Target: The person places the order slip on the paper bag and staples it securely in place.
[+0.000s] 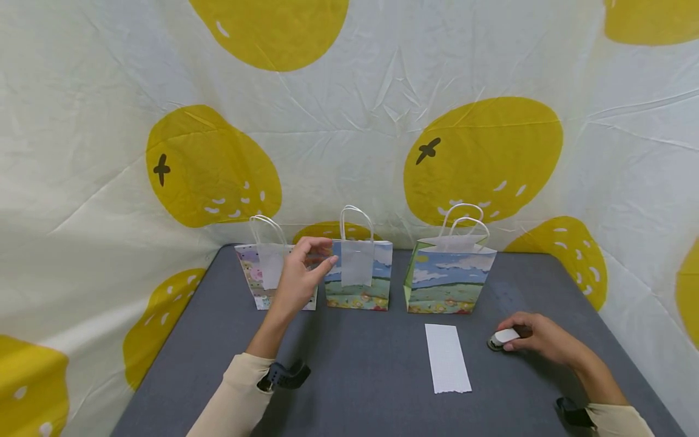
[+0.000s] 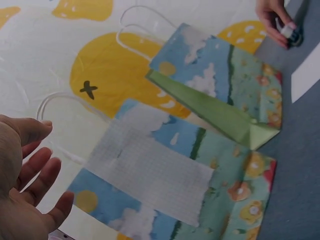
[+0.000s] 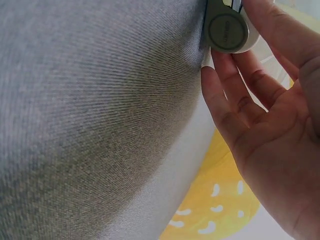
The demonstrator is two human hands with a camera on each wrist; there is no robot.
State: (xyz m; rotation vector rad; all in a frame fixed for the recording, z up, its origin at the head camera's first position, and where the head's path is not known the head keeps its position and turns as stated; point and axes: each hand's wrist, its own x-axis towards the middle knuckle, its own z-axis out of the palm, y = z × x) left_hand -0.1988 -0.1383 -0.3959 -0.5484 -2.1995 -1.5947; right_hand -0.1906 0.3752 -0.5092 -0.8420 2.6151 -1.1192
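My left hand (image 1: 299, 273) hovers before the left and middle bags with its fingers spread and holding nothing. Close by stands the middle paper gift bag (image 1: 357, 298), printed with sky and flowers. A white paper strip (image 2: 150, 167) hangs down its front from the top edge. On the table at the right, my right hand (image 1: 537, 340) grips a small white and dark stapler (image 1: 505, 337) between thumb and fingers. In the right wrist view, the top edge cuts off part of the stapler (image 3: 228, 31). A loose white paper strip (image 1: 448, 358) lies left of the right hand.
A pink-patterned paper bag (image 1: 251, 273), also with a paper strip on its front, stands at the left, partly behind my left hand. A wider sky-printed bag (image 1: 448, 285) stands at the right, without a strip. Behind the grey table (image 1: 371, 376) hangs a white and yellow cloth (image 1: 349, 170).
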